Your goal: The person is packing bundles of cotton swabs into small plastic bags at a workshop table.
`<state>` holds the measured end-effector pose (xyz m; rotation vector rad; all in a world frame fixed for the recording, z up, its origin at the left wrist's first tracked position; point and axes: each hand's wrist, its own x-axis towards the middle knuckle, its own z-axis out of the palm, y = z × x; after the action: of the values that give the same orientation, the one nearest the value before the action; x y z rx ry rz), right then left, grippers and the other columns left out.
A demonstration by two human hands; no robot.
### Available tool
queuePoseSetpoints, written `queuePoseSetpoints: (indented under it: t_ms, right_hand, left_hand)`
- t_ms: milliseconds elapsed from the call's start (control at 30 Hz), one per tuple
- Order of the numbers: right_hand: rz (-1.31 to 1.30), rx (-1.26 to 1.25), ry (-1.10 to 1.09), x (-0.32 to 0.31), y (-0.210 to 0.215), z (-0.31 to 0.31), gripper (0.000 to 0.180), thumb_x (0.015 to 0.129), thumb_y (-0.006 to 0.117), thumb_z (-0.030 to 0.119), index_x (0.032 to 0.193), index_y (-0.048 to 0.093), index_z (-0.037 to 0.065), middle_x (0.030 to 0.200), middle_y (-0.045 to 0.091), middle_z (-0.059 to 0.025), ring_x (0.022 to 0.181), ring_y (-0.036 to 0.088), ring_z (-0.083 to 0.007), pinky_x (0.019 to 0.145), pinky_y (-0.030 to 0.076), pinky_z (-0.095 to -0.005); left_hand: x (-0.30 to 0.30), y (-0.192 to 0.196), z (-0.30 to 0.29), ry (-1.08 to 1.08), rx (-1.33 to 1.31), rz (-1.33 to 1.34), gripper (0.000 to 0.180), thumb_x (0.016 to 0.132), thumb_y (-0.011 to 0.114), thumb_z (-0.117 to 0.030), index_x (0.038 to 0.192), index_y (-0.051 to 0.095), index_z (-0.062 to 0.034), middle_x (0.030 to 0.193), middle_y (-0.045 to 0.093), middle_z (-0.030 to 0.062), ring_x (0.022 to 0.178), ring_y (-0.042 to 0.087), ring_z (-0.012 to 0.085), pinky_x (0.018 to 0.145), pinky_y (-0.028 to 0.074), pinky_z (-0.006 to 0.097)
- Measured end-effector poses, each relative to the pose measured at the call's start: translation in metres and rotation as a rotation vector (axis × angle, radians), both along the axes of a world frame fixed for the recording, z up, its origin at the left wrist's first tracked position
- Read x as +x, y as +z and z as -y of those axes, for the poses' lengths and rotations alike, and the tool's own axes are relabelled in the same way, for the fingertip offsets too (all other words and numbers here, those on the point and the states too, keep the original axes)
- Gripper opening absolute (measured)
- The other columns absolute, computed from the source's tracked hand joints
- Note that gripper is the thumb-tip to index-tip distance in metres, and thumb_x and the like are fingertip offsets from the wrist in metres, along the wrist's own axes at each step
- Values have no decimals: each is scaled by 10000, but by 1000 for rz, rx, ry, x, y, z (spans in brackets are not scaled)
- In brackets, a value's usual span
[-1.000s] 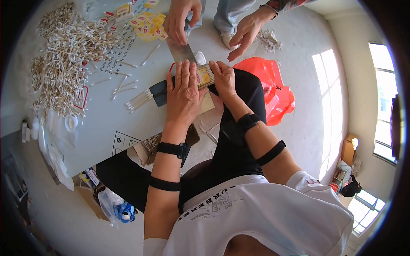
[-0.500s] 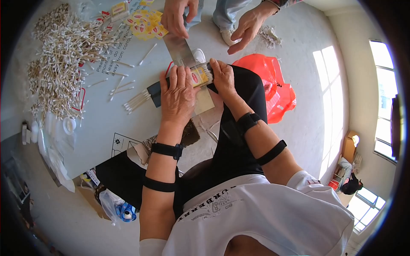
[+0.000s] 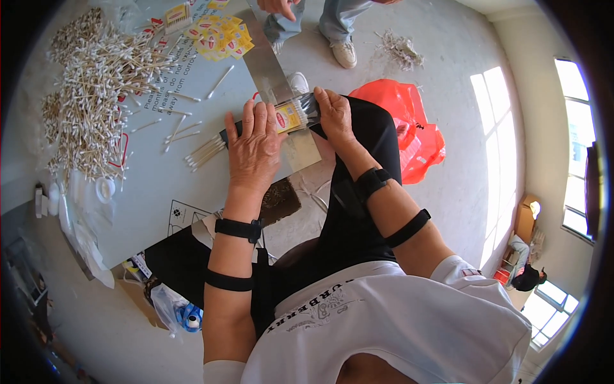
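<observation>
A pack of cotton swabs with a yellow card (image 3: 289,117) lies near the table's right edge, along a dark narrow tray (image 3: 238,130). My left hand (image 3: 254,150) rests over the tray, fingers stretched out, fingertips at the left end of the yellow card. My right hand (image 3: 335,116) is closed on the clear plastic sleeve (image 3: 309,106) at the pack's right end; its inner fingers are partly hidden. Several loose swabs (image 3: 206,153) lie side by side at the tray's left end.
A large heap of swabs (image 3: 109,83) covers the table's (image 3: 150,211) far left. Yellow cards (image 3: 224,40) and a filled swab pack (image 3: 177,17) lie at the back. Another person's hand (image 3: 279,8) shows beyond the metal table edge (image 3: 268,70). A red plastic bag (image 3: 409,134) is on my right.
My left hand has slid left along the tray, and the yellow card has shifted slightly left. The other person's hands have drawn back from the table. My right hand stays nearly in place.
</observation>
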<state>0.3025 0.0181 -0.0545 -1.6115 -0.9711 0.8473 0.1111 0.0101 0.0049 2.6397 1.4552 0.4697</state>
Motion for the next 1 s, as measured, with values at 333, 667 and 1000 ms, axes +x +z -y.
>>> queuePoseSetpoints:
  t_ms: [333,667,1000]
  right_hand:
    - [-77,-19,2,4,3,2,392,1004,555,323,810,647,-4,667,521,77,606,426,-31,547,370,-231]
    - [956,306,-116,-6,42,3,343,928,613,345,1031,614,18,971,634,-143,857,604,-340,717,476,-430]
    - [628,316,643,-125,75,-33,268,768,739,166,1004,681,52,1010,612,-126,966,596,-317,842,498,-393]
  left_hand:
    - [-41,1,2,53,6,-93,638,812,723,-245,1353,444,-52,1342,459,85,1354,340,274,1108,241,564]
    - [-112,3,-10,149,26,-205,638,842,700,-263,1392,422,-94,1348,459,68,1371,318,287,1106,205,605]
    - [-115,-3,-9,185,42,-94,602,897,628,-309,1421,397,-123,1415,416,57,1395,277,316,1085,189,636]
